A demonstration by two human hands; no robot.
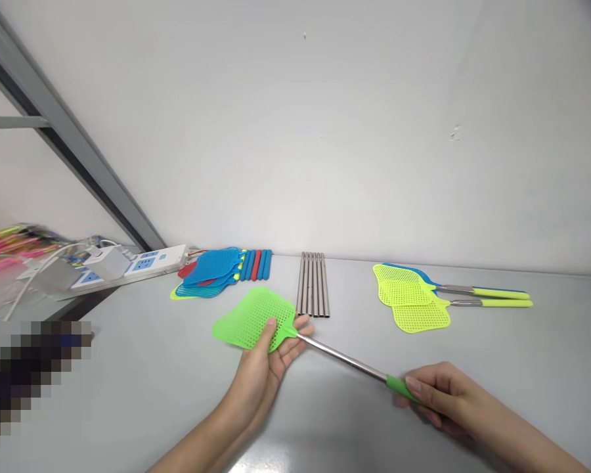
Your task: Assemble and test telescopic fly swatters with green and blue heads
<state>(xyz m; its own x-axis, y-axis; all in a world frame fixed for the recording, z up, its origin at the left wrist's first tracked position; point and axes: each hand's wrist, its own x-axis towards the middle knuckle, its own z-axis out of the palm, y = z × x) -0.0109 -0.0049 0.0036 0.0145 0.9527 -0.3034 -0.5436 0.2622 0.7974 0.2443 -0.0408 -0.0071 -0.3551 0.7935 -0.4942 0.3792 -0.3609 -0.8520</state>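
Observation:
A green fly swatter [256, 315] with a perforated head and a metal rod is held between both hands above the table. My left hand [268, 358] grips its head near the neck, thumb on top and fingers underneath. My right hand [440, 397] is closed around the green grip at the rod's other end. Just beyond the swatter's neck lies a row of metal rods [314, 286]. Farther left are stacked loose swatter heads [211, 269], mostly blue, beside a row of blue and red grips [256, 265]. Assembled yellow and blue swatters [418, 322] lie at the right.
At the left, a white power strip [152, 261] with plugged-in chargers and cables sits near a grey metal frame [79, 138]. Colourful bundled items [10, 249] lie beyond it. A white wall [325, 131] rises behind the grey table [142, 381].

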